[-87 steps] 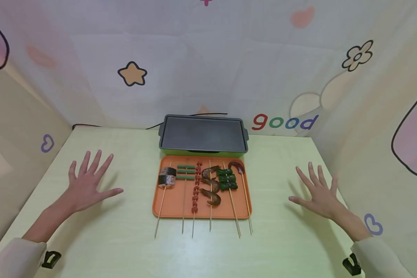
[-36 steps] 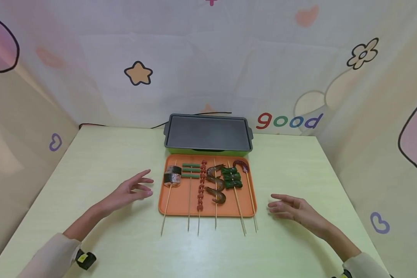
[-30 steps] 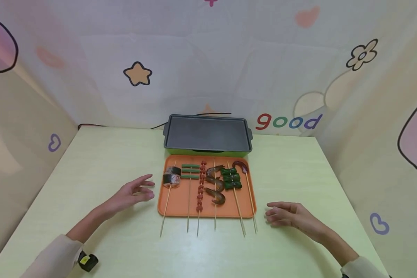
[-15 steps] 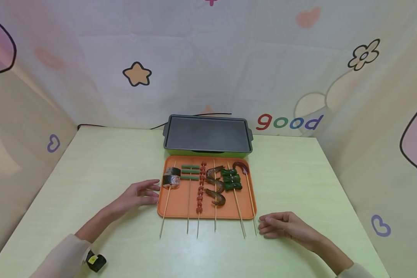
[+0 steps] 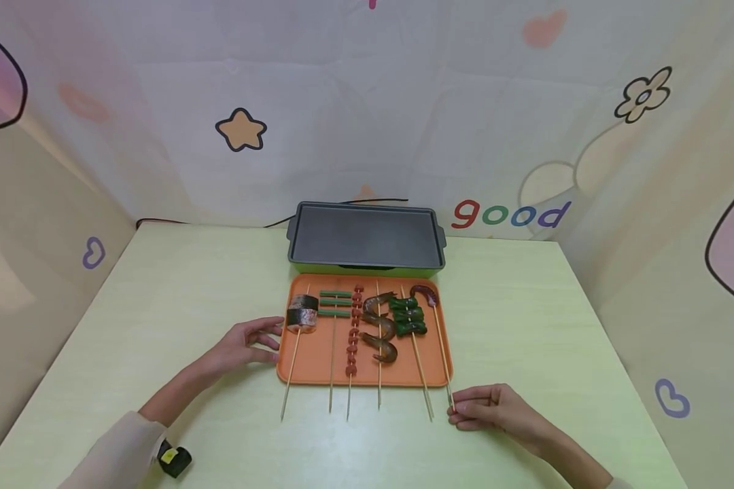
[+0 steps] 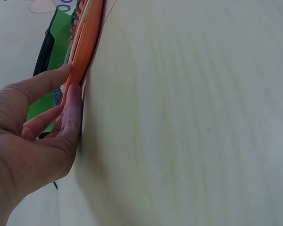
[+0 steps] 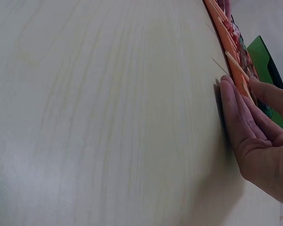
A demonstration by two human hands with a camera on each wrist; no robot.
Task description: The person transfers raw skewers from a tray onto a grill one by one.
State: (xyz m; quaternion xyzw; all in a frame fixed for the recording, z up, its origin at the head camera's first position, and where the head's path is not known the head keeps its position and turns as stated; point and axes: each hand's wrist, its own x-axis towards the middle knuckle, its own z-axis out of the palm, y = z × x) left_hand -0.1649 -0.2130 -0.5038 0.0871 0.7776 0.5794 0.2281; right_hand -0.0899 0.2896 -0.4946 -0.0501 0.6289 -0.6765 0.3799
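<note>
R hand (image 5: 503, 411) closer, skewer (image 5: 443, 350) btwn pinched fingers (image 7: 233, 106); L hand (image 5: 238, 345) half-open @ tray (image 5: 312, 358)

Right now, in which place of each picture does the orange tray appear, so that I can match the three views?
Head: the orange tray lies just below the centre.
Left wrist: the tray is at the upper left, seen edge-on.
Right wrist: the tray is at the upper right, seen edge-on.
Shared landmark: the green-sided griddle, above the tray, left of it and right of it, respectively.
</note>
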